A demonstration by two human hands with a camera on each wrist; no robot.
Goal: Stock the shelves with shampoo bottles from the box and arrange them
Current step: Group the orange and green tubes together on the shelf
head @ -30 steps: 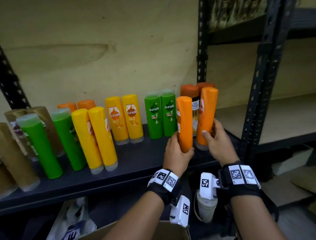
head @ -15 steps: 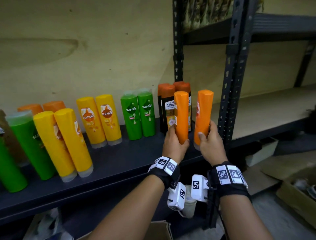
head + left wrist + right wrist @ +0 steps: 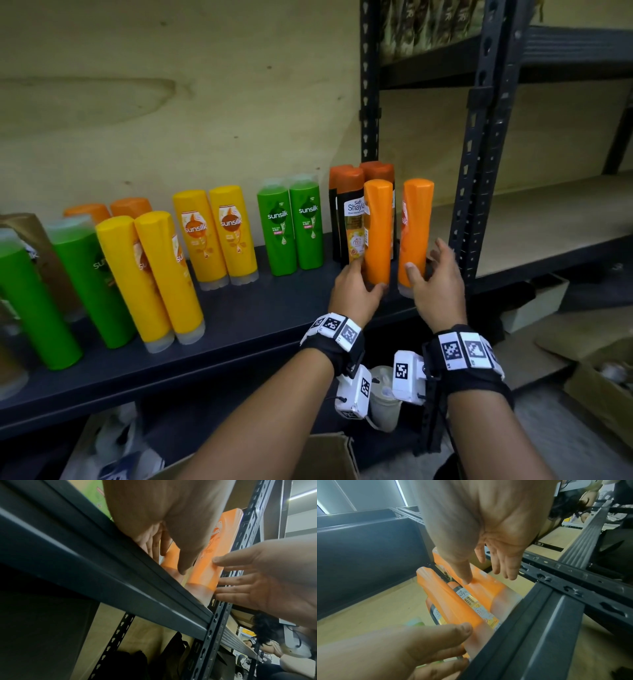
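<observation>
Nearest us, a cardboard box (image 3: 329,452) flap shows below the dark shelf (image 3: 239,329). On the shelf's right end our left hand (image 3: 354,291) curls round the foot of one orange bottle (image 3: 377,229), thumb in front. Just right of it our right hand (image 3: 436,281) has let go, fingers straight beside the second orange bottle (image 3: 415,233), thumb tip touching its front. Both stand upright on clear caps. The left wrist view alone shows "silk" on that second bottle; the right wrist view shows the splayed palm. Behind them, dark bottles (image 3: 352,219) read "Shayla"; left along the shelf, green bottles (image 3: 293,226) and yellow bottles (image 3: 215,236) read "sunsilk".
</observation>
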